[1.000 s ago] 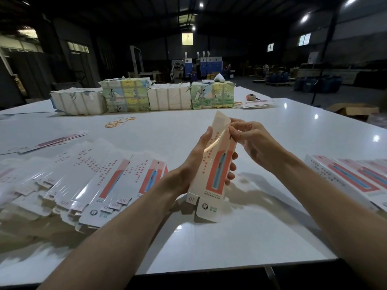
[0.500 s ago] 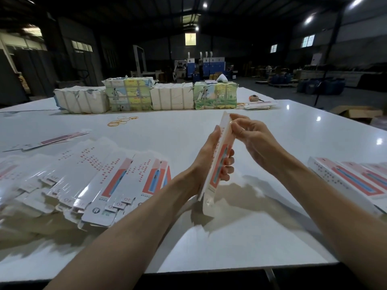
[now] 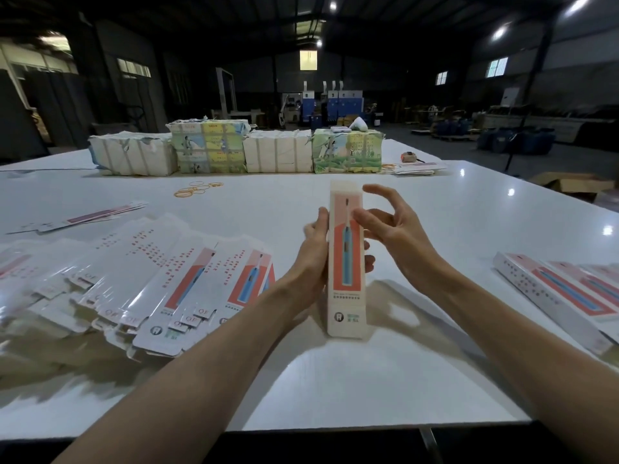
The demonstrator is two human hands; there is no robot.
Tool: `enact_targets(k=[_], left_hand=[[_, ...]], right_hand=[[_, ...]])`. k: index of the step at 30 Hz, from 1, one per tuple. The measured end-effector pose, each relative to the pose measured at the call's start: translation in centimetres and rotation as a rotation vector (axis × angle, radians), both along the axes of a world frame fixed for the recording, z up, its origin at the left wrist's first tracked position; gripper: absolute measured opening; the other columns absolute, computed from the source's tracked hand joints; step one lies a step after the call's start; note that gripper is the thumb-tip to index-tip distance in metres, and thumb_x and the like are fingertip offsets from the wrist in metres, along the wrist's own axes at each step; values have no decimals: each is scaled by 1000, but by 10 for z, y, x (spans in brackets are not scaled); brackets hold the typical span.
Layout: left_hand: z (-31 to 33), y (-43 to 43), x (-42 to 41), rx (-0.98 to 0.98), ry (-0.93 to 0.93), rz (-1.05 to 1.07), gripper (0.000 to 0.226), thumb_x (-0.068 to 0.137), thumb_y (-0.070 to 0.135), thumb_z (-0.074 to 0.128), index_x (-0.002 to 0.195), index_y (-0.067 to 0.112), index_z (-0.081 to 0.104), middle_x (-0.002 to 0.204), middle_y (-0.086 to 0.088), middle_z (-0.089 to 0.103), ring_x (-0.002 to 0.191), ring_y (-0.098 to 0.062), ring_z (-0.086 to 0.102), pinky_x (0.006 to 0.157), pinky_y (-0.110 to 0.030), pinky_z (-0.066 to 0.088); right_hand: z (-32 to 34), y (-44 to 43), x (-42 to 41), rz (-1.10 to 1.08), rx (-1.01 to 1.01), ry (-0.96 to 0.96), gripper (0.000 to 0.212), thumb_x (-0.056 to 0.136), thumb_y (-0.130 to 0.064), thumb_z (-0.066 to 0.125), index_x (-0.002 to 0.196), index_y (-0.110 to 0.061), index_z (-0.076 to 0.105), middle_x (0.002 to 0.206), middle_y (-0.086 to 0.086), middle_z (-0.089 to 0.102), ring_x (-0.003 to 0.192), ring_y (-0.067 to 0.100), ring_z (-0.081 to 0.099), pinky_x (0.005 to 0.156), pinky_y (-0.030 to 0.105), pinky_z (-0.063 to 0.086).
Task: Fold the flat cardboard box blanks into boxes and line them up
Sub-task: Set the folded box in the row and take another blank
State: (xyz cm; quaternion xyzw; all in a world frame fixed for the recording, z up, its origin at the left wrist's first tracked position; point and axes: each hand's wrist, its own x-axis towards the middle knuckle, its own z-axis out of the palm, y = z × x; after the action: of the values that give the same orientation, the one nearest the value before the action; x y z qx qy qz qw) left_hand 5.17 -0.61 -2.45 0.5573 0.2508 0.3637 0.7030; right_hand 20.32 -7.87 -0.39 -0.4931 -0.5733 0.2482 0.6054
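The left hand [image 3: 315,259] grips a tall narrow box [image 3: 346,262] by its side, thumb on the near edge and fingers wrapped behind. It holds the box upright, lower end just above the table [image 3: 368,380]. The right hand [image 3: 395,229] is loosely spread beside the upper part of the box and grasps nothing; its thumb looks to touch the front face, and the other fingers curve in the air near the top. The box seems already opened into a tube, but whether the top flap is tucked in cannot be told. The step in hand is likely closing that upper end. To do it well, the left grip should sit on the creased corners, not the broad faces, so the walls keep square and do not buckle. The right fingertips should then fold the flap along its score and press the tongue fully in. The flat blanks [image 3: 167,272] lie fanned out to the left of the left hand. The finished boxes [image 3: 562,289] lie in a row to the right of the right hand, and this box should go down parallel and snug against them.
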Motion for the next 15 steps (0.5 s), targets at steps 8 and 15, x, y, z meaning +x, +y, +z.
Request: enact_targets(k=[8, 15], left_hand=[[2, -8, 6, 323, 2, -28, 73, 97, 64, 57, 155, 62, 14, 142, 7, 58, 98, -21, 79, 77, -44, 66], [3, -13, 5, 334, 6, -9, 114, 80, 16, 87, 154, 59, 11, 141, -2, 50, 110, -28, 69, 76, -34, 66]], right_hand=[[3, 0, 5, -82, -12, -71, 53, 95, -50, 70, 144, -40, 52, 109, -9, 79, 101, 15, 77, 82, 29, 57], [5, -4, -4, 2, -33, -101, 61, 90, -52, 76, 141, -60, 44, 108, -3, 72, 107, 20, 74, 77, 37, 66]])
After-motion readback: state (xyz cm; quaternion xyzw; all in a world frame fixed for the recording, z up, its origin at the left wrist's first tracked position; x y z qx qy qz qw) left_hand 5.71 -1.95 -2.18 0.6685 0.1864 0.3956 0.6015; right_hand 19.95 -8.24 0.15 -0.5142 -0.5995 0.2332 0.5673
